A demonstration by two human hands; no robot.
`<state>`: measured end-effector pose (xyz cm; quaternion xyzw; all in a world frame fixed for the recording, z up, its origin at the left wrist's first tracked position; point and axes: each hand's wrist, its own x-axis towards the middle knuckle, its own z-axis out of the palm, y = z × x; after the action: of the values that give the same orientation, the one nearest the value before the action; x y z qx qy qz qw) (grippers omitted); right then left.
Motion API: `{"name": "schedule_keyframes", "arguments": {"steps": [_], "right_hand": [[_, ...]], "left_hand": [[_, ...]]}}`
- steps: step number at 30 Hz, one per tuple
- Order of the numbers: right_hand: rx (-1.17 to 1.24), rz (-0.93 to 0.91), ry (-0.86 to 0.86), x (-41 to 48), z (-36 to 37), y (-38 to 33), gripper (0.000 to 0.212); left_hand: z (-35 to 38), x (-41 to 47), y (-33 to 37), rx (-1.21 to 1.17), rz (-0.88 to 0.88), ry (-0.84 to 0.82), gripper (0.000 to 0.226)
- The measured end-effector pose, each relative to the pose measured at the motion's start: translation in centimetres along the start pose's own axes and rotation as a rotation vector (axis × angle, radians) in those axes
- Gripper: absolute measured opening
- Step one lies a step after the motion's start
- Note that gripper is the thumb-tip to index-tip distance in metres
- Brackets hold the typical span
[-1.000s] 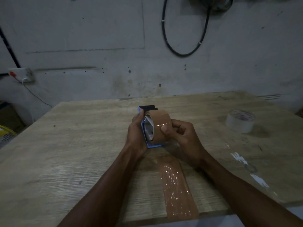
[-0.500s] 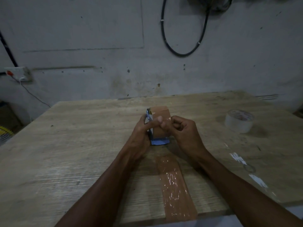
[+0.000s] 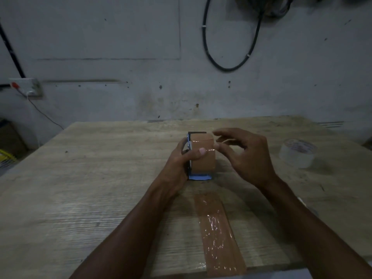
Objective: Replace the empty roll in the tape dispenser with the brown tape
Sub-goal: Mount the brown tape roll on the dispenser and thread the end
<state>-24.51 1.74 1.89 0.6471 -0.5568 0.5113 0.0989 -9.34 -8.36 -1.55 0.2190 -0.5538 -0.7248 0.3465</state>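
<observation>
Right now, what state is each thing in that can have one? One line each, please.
brown tape: seated in the dispenser, left thumb pressing on it.
tape dispenser: upright on the table, gripped from its left side.
left hand: closed around dispenser and roll.
right hand: open, fingers spread, beside the roll; contact unclear.
clear roll: lying flat on the table, untouched.
tape strip: stuck flat to the table.

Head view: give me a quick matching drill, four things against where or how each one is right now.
1. brown tape
2. pale tape roll
3. right hand
4. brown tape strip

A. stuck flat along the table's near edge
B. open, fingers spread beside the dispenser
C. seated in the blue dispenser, left thumb on it
D. lying alone on the table at far right

Pairs: 1-C, 2-D, 3-B, 4-A
</observation>
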Motion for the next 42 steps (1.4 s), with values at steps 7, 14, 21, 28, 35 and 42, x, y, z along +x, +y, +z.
{"name": "schedule_keyframes", "arguments": {"steps": [7,14,21,28,35,42], "right_hand": [[-0.168,-0.101,-0.091,1.9,-0.7,-0.4,0.031],[-0.256,-0.198,-0.158,2.2,-1.2,-0.6,0.023],[-0.280,-0.250,-0.199,2.8,-1.3,-0.6,0.014],[-0.356,-0.363,-0.281,3.3,-1.4,-0.7,0.014],[-0.437,-0.392,-0.474,4.6,-1.7,-1.0,0.018],[-0.354,-0.195,-0.486,5.4,-1.6,-0.7,0.004]], "left_hand": [[0.1,0.0,0.1,0.002,-0.012,-0.010,0.071],[0.3,0.0,0.2,0.001,0.020,-0.023,0.056],[0.6,-0.1,0.3,-0.023,0.051,-0.030,0.047],[0.6,-0.1,0.2,-0.032,0.061,-0.023,0.047],[0.4,-0.1,0.0,-0.004,0.048,-0.025,0.061],[0.6,0.0,0.1,-0.006,0.039,-0.015,0.047]]}}
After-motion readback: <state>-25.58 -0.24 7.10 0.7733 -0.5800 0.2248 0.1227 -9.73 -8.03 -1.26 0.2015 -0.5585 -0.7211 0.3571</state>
